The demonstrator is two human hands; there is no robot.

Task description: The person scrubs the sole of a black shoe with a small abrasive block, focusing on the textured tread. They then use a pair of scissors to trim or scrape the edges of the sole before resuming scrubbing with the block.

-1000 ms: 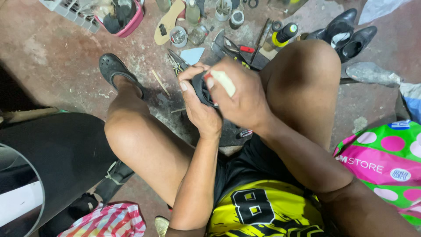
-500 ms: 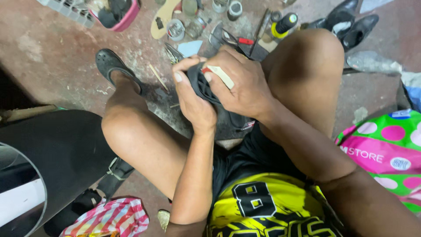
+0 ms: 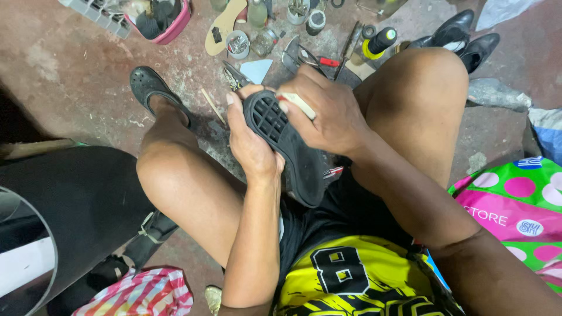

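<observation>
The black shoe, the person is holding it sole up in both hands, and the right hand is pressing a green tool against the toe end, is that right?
Not quite: the tool in the right hand is pale cream, not green, as the head view shows. The rest stands: the black shoe is held sole up in both hands, the left hand cradling its side, with the tool against the toe end.

Two hands, the left hand (image 3: 250, 146) and right hand (image 3: 328, 114), grip one black shoe (image 3: 290, 146). Beyond that shoe lie two black dress shoes (image 3: 459, 36), one loose insole (image 3: 224, 24), one pink basket (image 3: 170, 26).
</observation>
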